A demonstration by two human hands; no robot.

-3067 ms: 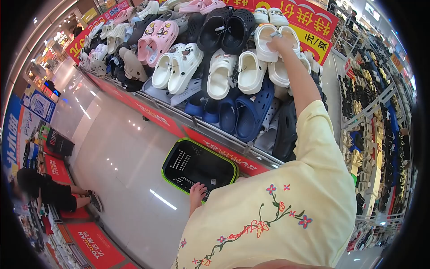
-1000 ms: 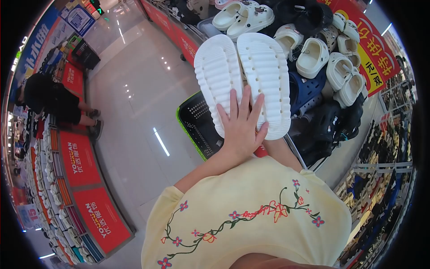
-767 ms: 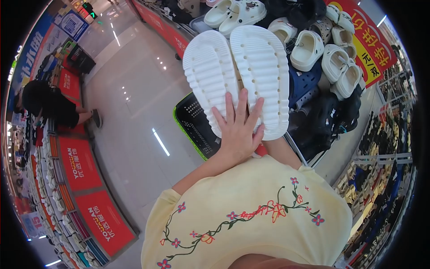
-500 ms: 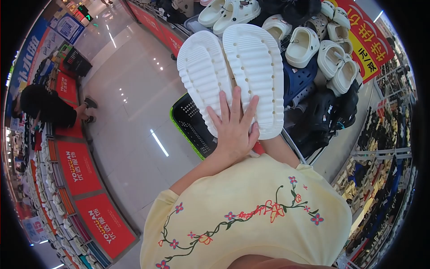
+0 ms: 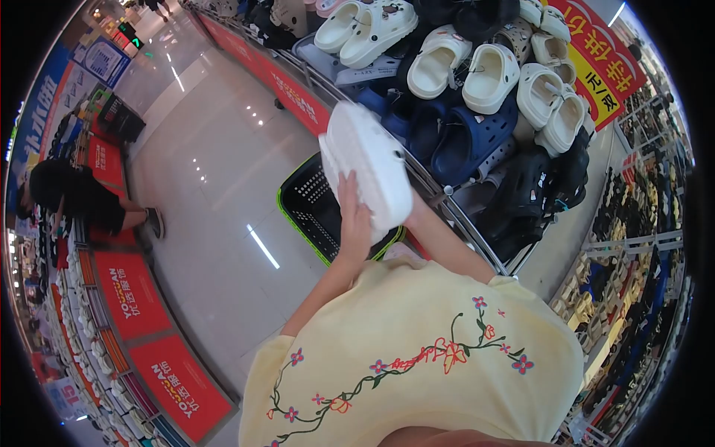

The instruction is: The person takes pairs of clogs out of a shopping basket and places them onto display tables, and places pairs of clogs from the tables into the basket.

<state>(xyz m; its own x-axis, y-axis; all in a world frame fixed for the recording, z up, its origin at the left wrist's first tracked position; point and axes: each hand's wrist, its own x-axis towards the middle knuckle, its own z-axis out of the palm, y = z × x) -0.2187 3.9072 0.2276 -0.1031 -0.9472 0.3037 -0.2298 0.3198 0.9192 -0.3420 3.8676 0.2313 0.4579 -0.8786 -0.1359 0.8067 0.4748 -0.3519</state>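
A pair of white clogs [image 5: 370, 160] is held up in front of my chest, turned edge-on and slightly blurred. My left hand [image 5: 353, 216] grips their near left side, its fingers stretched up along the white surface. My right hand is hidden behind the clogs, and only its wrist and forearm show as they reach in from the right, supporting the pair. Below and behind the clogs sits a black shopping basket [image 5: 302, 195] with a bright green rim.
A display rack [image 5: 447, 195] piled with clogs stands at the right, with navy clogs [image 5: 469, 141] and white clogs [image 5: 491, 78] near its edge. Low red-fronted shelves [image 5: 179, 387] line the left. A person in black [image 5: 89, 197] is beside them, across the tiled aisle [image 5: 201, 261].
The clogs have turned from soles facing me to edge-on and dropped lower. My left hand has gone from lying spread over the soles to gripping their side.
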